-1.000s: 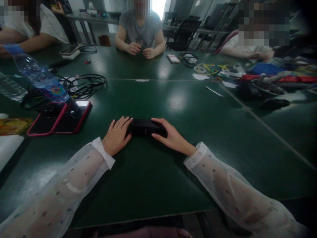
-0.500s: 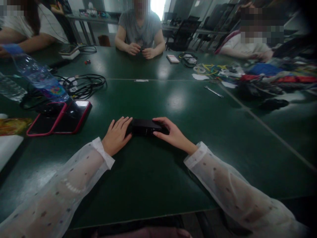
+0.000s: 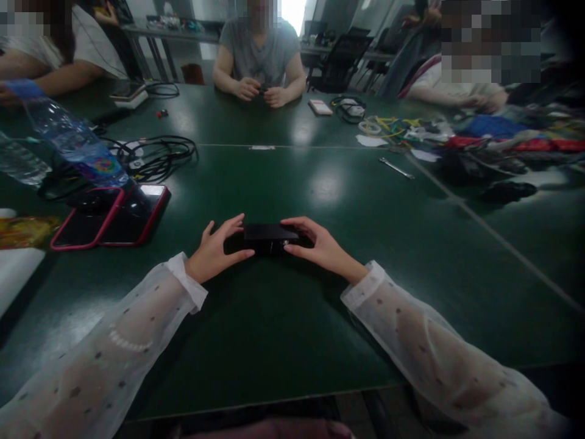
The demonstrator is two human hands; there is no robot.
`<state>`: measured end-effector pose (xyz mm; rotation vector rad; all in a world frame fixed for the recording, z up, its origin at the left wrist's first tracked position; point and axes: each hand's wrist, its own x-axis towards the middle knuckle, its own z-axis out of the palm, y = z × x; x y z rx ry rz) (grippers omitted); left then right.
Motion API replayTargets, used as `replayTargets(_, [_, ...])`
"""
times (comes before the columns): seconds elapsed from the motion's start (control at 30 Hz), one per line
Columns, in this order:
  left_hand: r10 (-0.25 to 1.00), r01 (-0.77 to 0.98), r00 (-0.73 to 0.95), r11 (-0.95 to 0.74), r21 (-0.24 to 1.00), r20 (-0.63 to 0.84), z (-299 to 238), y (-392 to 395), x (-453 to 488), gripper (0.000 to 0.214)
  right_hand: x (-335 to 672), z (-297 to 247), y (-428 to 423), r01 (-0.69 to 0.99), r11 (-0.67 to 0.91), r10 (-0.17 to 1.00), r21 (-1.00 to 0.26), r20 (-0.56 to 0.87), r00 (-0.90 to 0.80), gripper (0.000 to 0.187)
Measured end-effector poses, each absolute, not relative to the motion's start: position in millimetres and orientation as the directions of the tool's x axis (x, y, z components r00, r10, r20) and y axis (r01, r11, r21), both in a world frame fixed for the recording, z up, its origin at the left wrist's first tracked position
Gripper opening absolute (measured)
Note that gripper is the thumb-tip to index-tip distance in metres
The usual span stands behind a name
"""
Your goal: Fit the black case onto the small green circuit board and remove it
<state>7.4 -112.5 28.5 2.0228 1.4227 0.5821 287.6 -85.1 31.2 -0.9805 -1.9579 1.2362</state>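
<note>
A small black box (image 3: 270, 233) sits on the dark green table (image 3: 274, 329) in front of me. My right hand (image 3: 320, 247) grips its right end, thumb on the near side and fingers at the far side. At the left end is my left hand (image 3: 214, 250), its fingers spread and curved. The left thumb tip meets the box's near left corner, while the raised index finger is close to the far left corner. A gap shows between the left palm and the box.
On the left lie two red-edged phones (image 3: 132, 216), a tilted plastic bottle (image 3: 77, 143) and coiled black cables (image 3: 159, 155). A wrench (image 3: 396, 168) lies to the right, with a jumble of cables and cloth (image 3: 493, 137) beyond. People sit around the table; one (image 3: 260, 61) faces me.
My left hand has opened its thumb away from the fingers and moved it to the box's near corner. The right hand keeps its grip on the box.
</note>
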Motion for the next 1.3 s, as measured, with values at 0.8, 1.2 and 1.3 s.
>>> replayTargets(0.8, [0.96, 0.55, 0.278, -0.137, 0.824, -0.025, 26.7, -108.9, 4.3, 0.064, 287.8, 34.5, -84.6, 0.25, 0.201, 0.86, -0.947, 0.048, -0.508, 0.044])
replayTargets(1.2, [0.955, 0.617, 0.295, -0.199, 0.762, 0.01, 24.8, -111.1, 5.8, 0.057, 287.7, 33.3, -84.4, 0.243, 0.209, 0.862, -0.947, 0.061, -0.503, 0.041])
replayTargets(1.3, [0.952, 0.613, 0.304, -0.21, 0.761, 0.018, 24.1, -111.5, 5.8, 0.056, 287.4, 33.4, -84.4, 0.253, 0.211, 0.864, -0.944, 0.059, -0.501, 0.04])
